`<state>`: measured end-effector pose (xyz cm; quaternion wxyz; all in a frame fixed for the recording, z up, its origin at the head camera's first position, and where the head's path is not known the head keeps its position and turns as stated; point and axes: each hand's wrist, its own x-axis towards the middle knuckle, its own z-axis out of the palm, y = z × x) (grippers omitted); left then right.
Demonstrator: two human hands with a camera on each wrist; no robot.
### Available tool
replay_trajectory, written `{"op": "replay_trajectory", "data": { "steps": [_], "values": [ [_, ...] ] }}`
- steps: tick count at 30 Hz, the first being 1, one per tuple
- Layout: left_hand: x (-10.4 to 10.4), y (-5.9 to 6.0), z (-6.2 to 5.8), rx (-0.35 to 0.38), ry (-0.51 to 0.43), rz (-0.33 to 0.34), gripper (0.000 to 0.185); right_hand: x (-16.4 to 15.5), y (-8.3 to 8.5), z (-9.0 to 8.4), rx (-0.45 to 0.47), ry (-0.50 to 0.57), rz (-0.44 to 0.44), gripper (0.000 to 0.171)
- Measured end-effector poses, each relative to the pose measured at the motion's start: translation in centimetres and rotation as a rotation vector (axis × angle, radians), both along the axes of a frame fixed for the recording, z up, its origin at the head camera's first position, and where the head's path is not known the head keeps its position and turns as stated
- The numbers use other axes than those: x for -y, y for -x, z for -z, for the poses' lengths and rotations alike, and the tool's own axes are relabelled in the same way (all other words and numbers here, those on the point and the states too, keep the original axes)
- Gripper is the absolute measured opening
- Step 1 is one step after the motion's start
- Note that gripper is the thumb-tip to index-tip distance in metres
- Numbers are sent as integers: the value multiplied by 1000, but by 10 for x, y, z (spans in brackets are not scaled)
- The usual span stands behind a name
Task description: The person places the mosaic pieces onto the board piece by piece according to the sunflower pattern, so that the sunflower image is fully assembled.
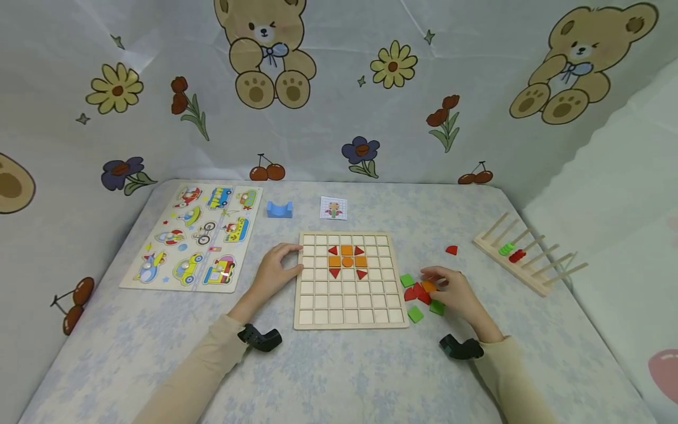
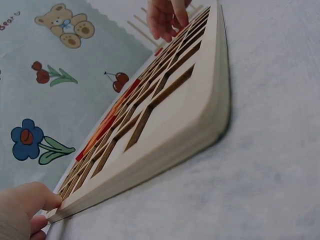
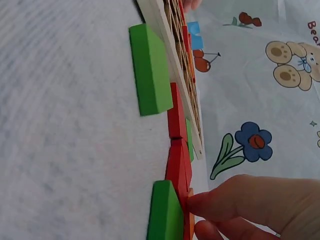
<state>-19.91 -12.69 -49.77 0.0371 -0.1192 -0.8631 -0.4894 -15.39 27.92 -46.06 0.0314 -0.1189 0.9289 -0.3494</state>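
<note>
Teddy-bear and flower sheets hang all around a table (image 1: 328,377) with a pale blue floral cover. Sitting mid-table is a wooden grid board (image 1: 349,281), and a few cells near its top hold red triangles and orange squares around an orange circle (image 1: 347,262).

Left hand (image 1: 275,271) rests on the board's left edge, fingers curled over the rim, thumb against the side. Right hand (image 1: 457,292) is just off the board's right edge, fingertips down on a small heap of loose pieces (image 1: 422,294), red, orange and green. Looks like it's pinching the orange one, but I can't tell for sure whether it actually has hold of it. One more red piece (image 1: 451,250) lies apart, further back.

Other stuff: vehicle puzzle (image 1: 198,234) on the left, blue block (image 1: 279,209) and pattern card (image 1: 333,208) behind the board, peg rack (image 1: 529,253) with green and red rings on the right.
</note>
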Motion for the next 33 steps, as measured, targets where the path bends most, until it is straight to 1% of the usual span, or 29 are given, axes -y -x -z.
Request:
{"op": "replay_trajectory", "data": {
  "steps": [6,13,17,19,21,23,27,30,33],
  "values": [
    [1,1,2,-7,0,0,42,-7,2,5,-11,-27,31,38],
    [2,1,1,-9,2,2,42,-10,3,7,-34,-6,28,40],
    [3,2,2,-12,9,-2,42,-6,7,8,-62,-13,52,41],
    [3,2,1,-13,13,-3,42,-1,10,7,-80,5,62,40],
    [4,2,1,-11,11,-5,41,8,12,4,-91,38,53,38],
    [4,1,0,-5,9,-4,41,20,15,1,-101,67,23,38],
    [3,-1,-1,4,9,-4,42,55,20,-6,-113,105,-81,36],
    [2,-1,-1,-3,15,-2,42,85,23,-9,-105,124,-153,35],
    [1,0,-1,-12,12,4,42,110,26,-9,-83,129,-202,34]
  ]
}}
